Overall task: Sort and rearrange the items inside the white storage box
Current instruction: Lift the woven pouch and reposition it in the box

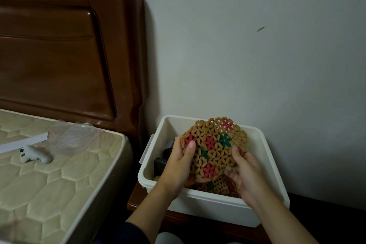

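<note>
— Wood bed on your left, a white controller (32, 156) lying on the mattress (59, 174); where's the mat?

— Over the white storage box (208, 202). Your left hand (179, 161) pinches the woven mat (214, 148) by its left edge, thumb on top; your right hand (245, 174) clamps the right edge.

— How will it handle?

— Probably light, and floppy where the pieces link. Keep opposite edges, so it won't sag onto the second mat (221, 187) below.
</note>
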The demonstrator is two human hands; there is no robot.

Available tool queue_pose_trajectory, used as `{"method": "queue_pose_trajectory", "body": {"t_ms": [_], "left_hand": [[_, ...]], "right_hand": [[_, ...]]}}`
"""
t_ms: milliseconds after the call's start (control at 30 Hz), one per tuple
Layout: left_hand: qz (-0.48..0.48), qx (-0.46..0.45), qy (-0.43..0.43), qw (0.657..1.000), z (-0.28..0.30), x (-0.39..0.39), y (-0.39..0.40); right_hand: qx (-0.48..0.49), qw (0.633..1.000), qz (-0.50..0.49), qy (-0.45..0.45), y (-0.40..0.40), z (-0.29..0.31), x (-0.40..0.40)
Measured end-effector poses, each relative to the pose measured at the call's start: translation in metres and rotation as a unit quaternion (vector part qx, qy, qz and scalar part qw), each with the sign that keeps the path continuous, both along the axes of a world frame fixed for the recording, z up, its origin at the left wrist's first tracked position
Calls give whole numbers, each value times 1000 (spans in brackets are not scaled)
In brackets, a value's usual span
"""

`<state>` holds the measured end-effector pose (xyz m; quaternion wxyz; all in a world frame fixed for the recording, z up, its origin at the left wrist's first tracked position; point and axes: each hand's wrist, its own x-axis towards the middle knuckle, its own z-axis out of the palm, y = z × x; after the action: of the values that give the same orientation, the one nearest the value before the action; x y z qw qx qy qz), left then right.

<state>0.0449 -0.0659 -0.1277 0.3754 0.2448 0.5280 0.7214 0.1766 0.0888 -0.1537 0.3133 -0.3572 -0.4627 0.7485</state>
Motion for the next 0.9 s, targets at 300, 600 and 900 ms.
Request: {"method": "queue_pose_trajectory", "body": {"t_ms": [300,600,900], "left_hand": [[14,-9,-23,1000,2,-3,-1],[14,-17,1,1000,2,0,1],[23,-9,41,999,-1,2,1]], "right_hand": [[-4,990,124,60,-4,-1,-1],[105,984,138,-40,-18,5,-4],[152,970,188,-24,-23,12,-2]]}}
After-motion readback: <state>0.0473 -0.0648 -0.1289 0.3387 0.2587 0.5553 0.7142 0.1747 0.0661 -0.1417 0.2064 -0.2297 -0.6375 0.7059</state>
